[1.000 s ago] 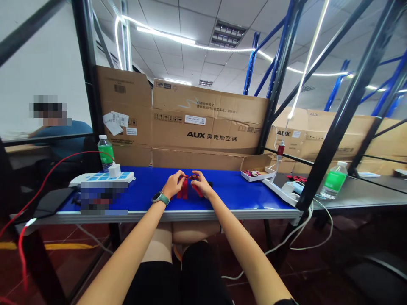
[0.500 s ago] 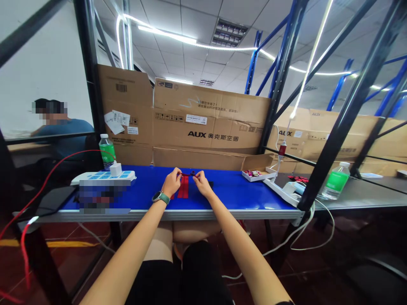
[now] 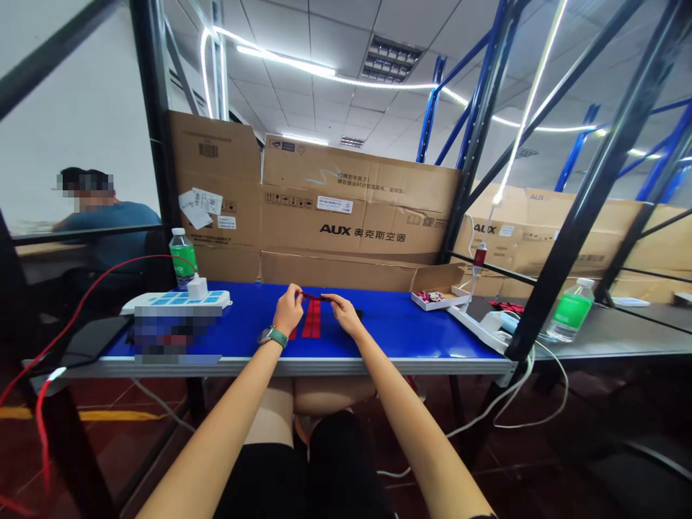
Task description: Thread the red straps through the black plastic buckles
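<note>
My left hand (image 3: 289, 308) is closed in a pinch on one end of a thin dark red strip (image 3: 312, 296), just above the blue tabletop. The strip's other, darker end is pinched between the fingertips of my right hand (image 3: 342, 312). Whether it is a ribbon or a cord is too small to tell. Flat red bands (image 3: 312, 321) lie side by side on the table between and below my hands. Part of another red piece shows beside my left wrist, which wears a watch with a green strap (image 3: 278, 336). Behind my right hand a small black item (image 3: 359, 314) is partly hidden.
A white power strip (image 3: 176, 301), a bottle (image 3: 184, 258) and a pixelated patch are on the left. An open white box (image 3: 440, 297) with small colourful pieces stands at the back right. Cardboard panels (image 3: 357, 209) line the back. A person (image 3: 116, 216) sits at far left.
The strip between my hands has been drawn straighter; its small dark loop by the right fingers no longer shows. My right fingertips have shifted slightly left and extended.
</note>
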Demonstrator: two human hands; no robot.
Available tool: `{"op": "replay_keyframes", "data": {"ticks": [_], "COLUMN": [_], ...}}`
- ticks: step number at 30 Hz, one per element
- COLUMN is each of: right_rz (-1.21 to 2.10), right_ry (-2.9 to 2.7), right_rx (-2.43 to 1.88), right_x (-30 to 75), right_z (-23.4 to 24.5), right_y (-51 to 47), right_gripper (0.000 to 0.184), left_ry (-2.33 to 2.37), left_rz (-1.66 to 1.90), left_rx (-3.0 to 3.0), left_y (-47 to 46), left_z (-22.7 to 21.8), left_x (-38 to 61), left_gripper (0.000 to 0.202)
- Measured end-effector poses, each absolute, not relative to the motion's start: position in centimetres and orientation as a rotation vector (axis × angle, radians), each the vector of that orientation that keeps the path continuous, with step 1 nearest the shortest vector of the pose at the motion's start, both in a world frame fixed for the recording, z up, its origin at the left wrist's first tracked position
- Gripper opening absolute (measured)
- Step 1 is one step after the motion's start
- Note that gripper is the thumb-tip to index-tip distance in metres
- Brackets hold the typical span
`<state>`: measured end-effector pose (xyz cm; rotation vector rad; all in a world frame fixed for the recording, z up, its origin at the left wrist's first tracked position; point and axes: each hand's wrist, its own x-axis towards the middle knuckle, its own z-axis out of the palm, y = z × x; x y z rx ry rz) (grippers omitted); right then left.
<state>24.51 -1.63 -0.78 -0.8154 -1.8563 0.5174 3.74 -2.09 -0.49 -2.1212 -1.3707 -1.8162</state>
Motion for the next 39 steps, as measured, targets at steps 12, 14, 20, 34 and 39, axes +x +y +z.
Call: {"op": "replay_keyframes", "data": {"ticks": [12,14,20,34,39], "right_rz": [0.171,0.143,0.053,-0.098,-0.08], "right_ry": [-1.776,-1.82,-2.191,-1.682,-1.636], "right_rx": [-1.044,-1.075,-1.186,-2.04,-1.839], "right_x": [25.6,25.6,25.3,28.0,28.6], "right_z": [-0.8,-1.0,-1.3,-1.3,-1.3], "right_y": [-1.3,-1.1,-1.9,-2.5,-1.7], "right_gripper": [0.029,0.027,0.033,0.033,0.026], "left_ry": [-1.822,-1.881,-1.918,-0.985,-1.041], "left_rz": [-1.841,-1.793,-1.695,-0.838,-0.86], "left_rx": [-1.608,-1.513,-1.268,-2.743,-2.748], "left_y": [-2.8,-3.1,-4.4,-4.5,-4.0], "left_z": [0.1,0.2,0.9,-0.3,-0.4], "left_x": [3.1,3.2,3.4,6.1,5.9], "left_gripper": [0.016,0.017,0.028,0.021,0.012]}}
